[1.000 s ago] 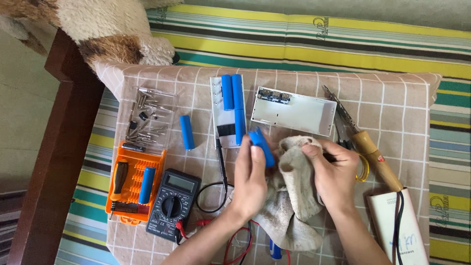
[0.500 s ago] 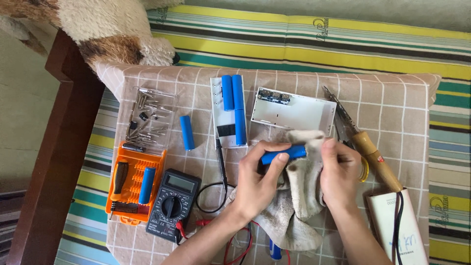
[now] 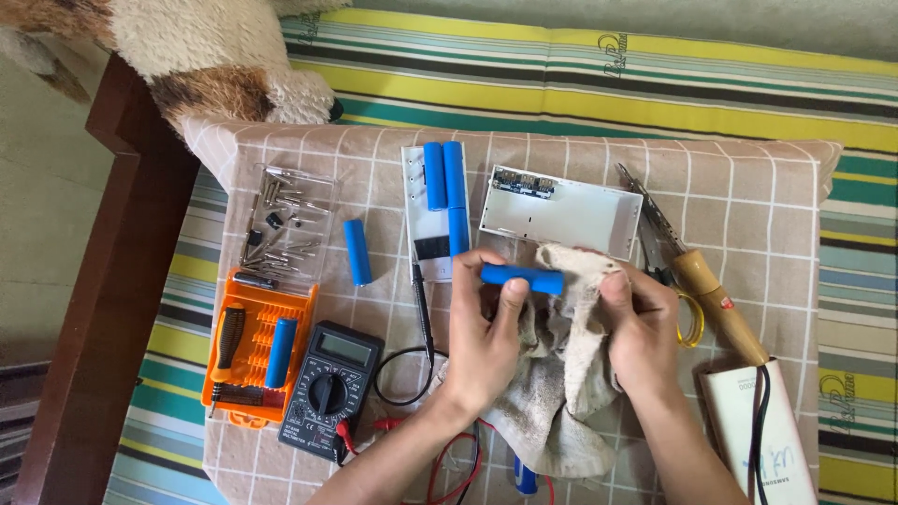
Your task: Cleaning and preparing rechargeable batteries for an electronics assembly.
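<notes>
On a checked cloth (image 3: 748, 187) lie a black multimeter (image 3: 329, 387), an orange screwdriver tray (image 3: 251, 323) holding one blue battery (image 3: 280, 353), a clear case of bits (image 3: 281, 224), a lone blue battery (image 3: 356, 252), a wooden-handled soldering iron (image 3: 711, 299) and a plush toy (image 3: 206, 56) above.

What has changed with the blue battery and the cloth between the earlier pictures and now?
The left hand has turned the blue battery from slanted to level and lifted it clear of the cloth. The right hand has moved its grip on the cloth slightly. The multimeter, orange tool tray and soldering iron stayed where they were.
</notes>
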